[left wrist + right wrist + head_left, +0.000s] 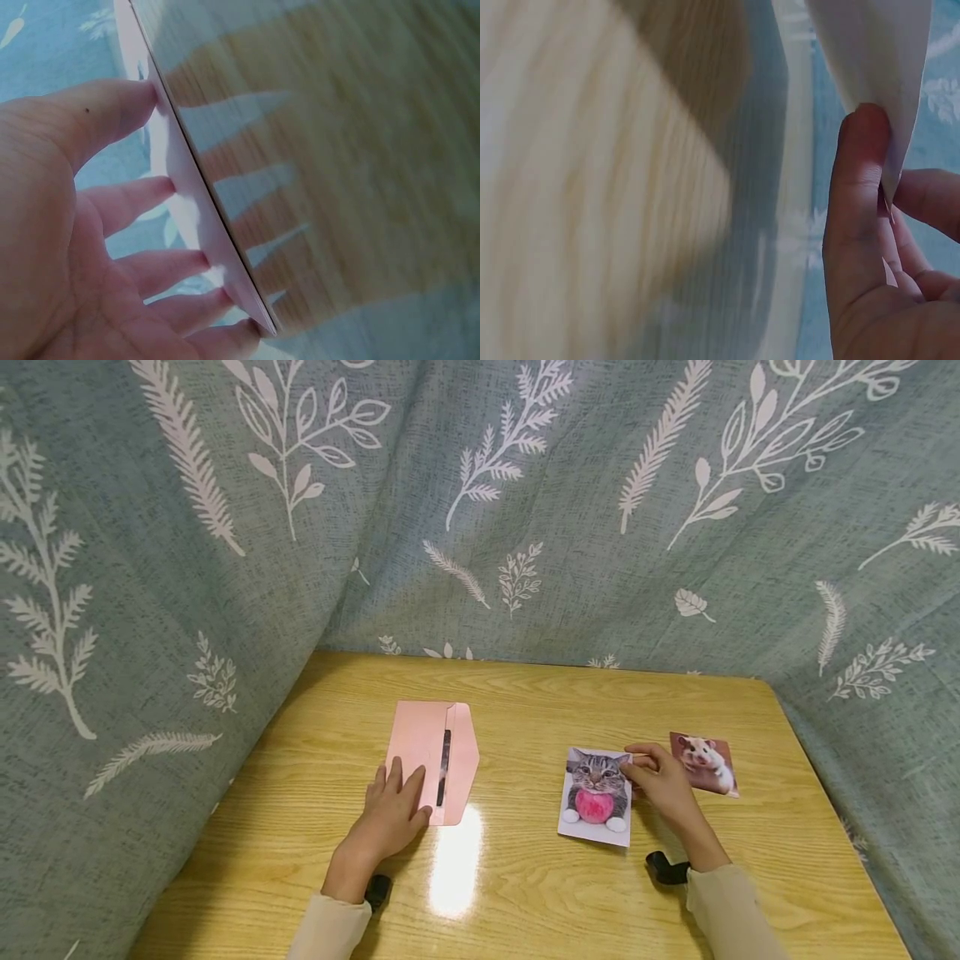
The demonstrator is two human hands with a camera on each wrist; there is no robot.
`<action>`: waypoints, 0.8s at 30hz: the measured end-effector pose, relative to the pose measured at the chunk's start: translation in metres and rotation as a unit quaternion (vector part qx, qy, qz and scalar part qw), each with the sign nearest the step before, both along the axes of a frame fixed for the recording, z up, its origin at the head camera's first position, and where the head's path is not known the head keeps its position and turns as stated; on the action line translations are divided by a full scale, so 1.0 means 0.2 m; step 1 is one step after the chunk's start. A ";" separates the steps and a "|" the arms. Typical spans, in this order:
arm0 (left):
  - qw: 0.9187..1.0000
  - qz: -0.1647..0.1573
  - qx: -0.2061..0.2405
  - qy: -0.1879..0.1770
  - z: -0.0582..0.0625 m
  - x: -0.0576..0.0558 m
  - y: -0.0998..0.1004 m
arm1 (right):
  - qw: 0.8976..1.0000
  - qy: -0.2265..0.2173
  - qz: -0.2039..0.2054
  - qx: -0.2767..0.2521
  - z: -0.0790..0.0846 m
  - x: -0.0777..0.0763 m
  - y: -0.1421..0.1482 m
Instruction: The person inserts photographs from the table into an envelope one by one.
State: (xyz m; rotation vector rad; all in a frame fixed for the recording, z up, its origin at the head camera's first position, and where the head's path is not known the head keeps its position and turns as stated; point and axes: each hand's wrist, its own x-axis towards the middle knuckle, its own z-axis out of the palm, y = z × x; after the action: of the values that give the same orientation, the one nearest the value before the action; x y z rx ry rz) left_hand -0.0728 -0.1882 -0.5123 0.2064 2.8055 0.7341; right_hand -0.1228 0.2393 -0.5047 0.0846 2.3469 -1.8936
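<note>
My left hand point(390, 814) rests spread out on the near part of a pink envelope point(418, 727). Its fingertips press the envelope's face, seen nearly edge-on in the left wrist view. The envelope's flap lies folded out to the right, and a dark strip of a picture point(444, 768) shows in its opening. My right hand point(666, 785) pinches a photo card of a cat with a pink round thing point(596, 793) by its upper right edge. In the right wrist view, thumb and fingers hold the card's pale back point(877, 60), raised off the table at an angle.
A hamster photo card point(705, 764) lies on the wooden table point(517, 710), just right of my right hand. Blue-green leaf-patterned cloth point(525, 568) hangs behind the table and along both sides. Black wrist devices point(663, 868) sit at both wrists.
</note>
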 end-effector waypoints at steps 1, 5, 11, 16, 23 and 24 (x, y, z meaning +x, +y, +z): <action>1.000 -0.001 0.000 0.000 0.00 0.00 0.00 | 1.000 -0.001 -0.001 -0.006 0.00 -0.01 -0.02; 1.000 -0.001 0.000 0.001 0.00 0.00 0.00 | 1.000 -0.006 0.000 -0.015 0.00 -0.04 -0.09; 1.000 0.004 0.000 0.000 0.00 0.01 0.00 | 0.999 -0.014 0.009 -0.029 -0.02 -0.10 -0.20; 1.000 0.006 0.001 0.000 0.00 0.01 0.00 | 0.999 -0.023 0.010 -0.030 -0.03 -0.14 -0.28; 1.000 0.006 0.001 0.000 -0.01 0.01 -0.01 | 0.999 -0.018 0.008 -0.041 -0.06 -0.20 -0.41; 1.000 0.006 0.001 0.000 -0.01 0.00 0.00 | 0.999 -0.017 0.006 -0.042 -0.06 -0.20 -0.43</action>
State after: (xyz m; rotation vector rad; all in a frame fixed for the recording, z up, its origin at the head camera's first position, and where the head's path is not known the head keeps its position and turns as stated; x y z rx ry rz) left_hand -0.0718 -0.1892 -0.5143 0.1905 2.8082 0.7394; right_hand -0.1635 0.1530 -0.5162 0.0928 2.2388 -1.9652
